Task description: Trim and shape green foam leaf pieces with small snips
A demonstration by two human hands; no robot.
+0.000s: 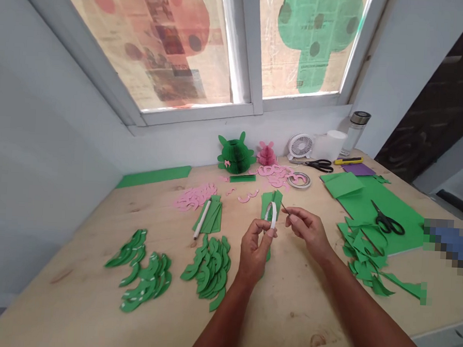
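My left hand (255, 247) is closed around a roll of white tape (273, 215), held upright above the table. Just to its right, my right hand (304, 229) pinches a thin dark item (285, 208), too small to identify. Green paper strips (267, 200) lie behind and below the tape roll. Left of my left hand is a pile of curved green paper pieces (211, 268). More curved green pieces with white marks (148, 283) lie farther left.
Green strips under a white stick (202, 219) and pink cutouts (196, 196) lie behind the piles. Black scissors (388, 221) rest on a green sheet (402, 216) at right, beside green scraps (367, 258). A fan (300, 145) and bottle (354, 133) stand at the back.
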